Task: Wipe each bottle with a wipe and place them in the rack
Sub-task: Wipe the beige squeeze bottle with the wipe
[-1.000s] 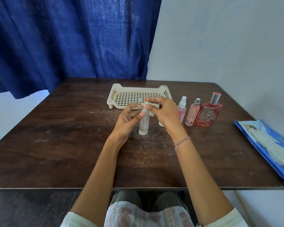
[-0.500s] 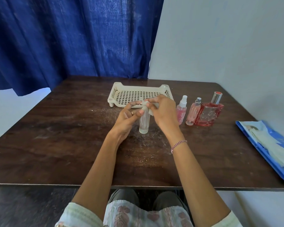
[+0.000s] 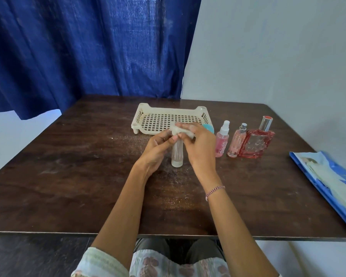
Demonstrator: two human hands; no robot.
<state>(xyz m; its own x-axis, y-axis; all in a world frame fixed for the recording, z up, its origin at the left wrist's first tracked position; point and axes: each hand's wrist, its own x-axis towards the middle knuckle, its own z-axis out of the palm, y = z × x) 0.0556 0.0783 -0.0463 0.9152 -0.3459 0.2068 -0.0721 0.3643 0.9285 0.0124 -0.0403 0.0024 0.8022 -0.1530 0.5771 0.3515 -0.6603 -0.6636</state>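
Observation:
A clear slim bottle [image 3: 177, 156] stands upright on the dark wooden table [image 3: 68, 176], between my two hands. My left hand [image 3: 158, 148] grips its upper part from the left. My right hand [image 3: 198, 144] pinches a white wipe [image 3: 180, 130] over the bottle's top. The cream plastic rack [image 3: 168, 118] sits just behind my hands and looks bare inside. To the right stand a pink spray bottle [image 3: 221, 141], a slim pink perfume bottle [image 3: 237, 143] and a square red perfume bottle [image 3: 255, 143]. A teal-capped item [image 3: 208, 127] peeks from behind my right hand.
A blue pack of wipes [image 3: 328, 182] lies at the table's right edge. A blue curtain [image 3: 88, 47] hangs behind the table, with a pale wall [image 3: 278, 47] to the right. The table's front edge runs just above my lap.
My right hand with the wipe has shifted slightly on the bottle's top while the left keeps holding the bottle. The camera has tipped a little. The other bottles have not moved.

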